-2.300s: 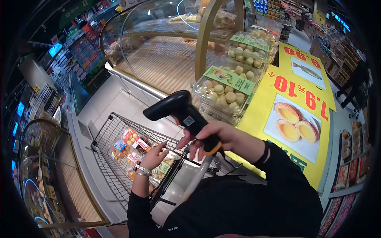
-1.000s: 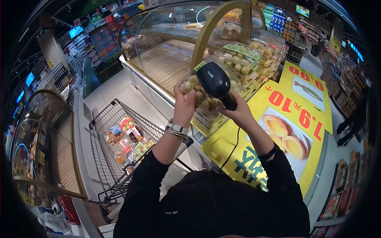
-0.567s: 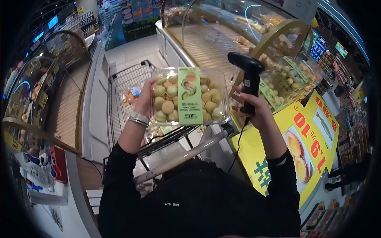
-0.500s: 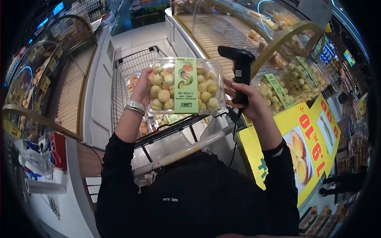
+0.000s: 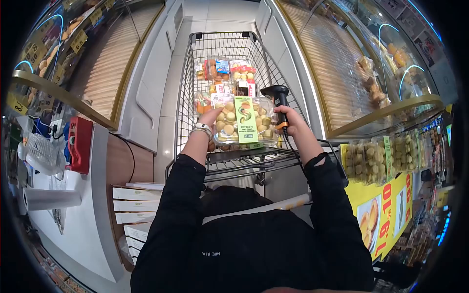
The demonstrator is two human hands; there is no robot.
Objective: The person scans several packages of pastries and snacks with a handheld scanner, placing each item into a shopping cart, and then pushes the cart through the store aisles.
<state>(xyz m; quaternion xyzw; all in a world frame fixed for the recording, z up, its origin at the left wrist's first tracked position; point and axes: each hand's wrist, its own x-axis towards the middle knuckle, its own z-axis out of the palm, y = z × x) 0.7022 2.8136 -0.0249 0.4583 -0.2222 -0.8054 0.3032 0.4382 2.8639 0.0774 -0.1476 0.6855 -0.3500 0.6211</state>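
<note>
A clear plastic box of small round pastries (image 5: pixel 225 128) with a green paper band is over the near end of the shopping cart (image 5: pixel 184 102). My left hand (image 5: pixel 209 119), a white band at its wrist, grips the box's left side. My right hand (image 5: pixel 296 123) is wrapped round the handle of a black barcode scanner (image 5: pixel 280 99), close against the box's right side. Whether its fingers also touch the box I cannot make out. Beyond it in the cart lie several more food packs (image 5: pixel 217 68), partly hidden by the box.
Glass bakery cases (image 5: pixel 337 83) line the right, with another display case (image 5: pixel 102 73) on the left. At right, more pastry boxes (image 5: pixel 369 163) stand over a yellow price sign (image 5: pixel 364 195). A white counter (image 5: pixel 80 215) and stacked white cartons (image 5: pixel 137 200) are at left. The scanner's cable hangs down.
The pastry box has moved away from my body and lower, over the cart. Both hands moved with it, the scanner still in my right hand. My view has turned, showing more of the cart.
</note>
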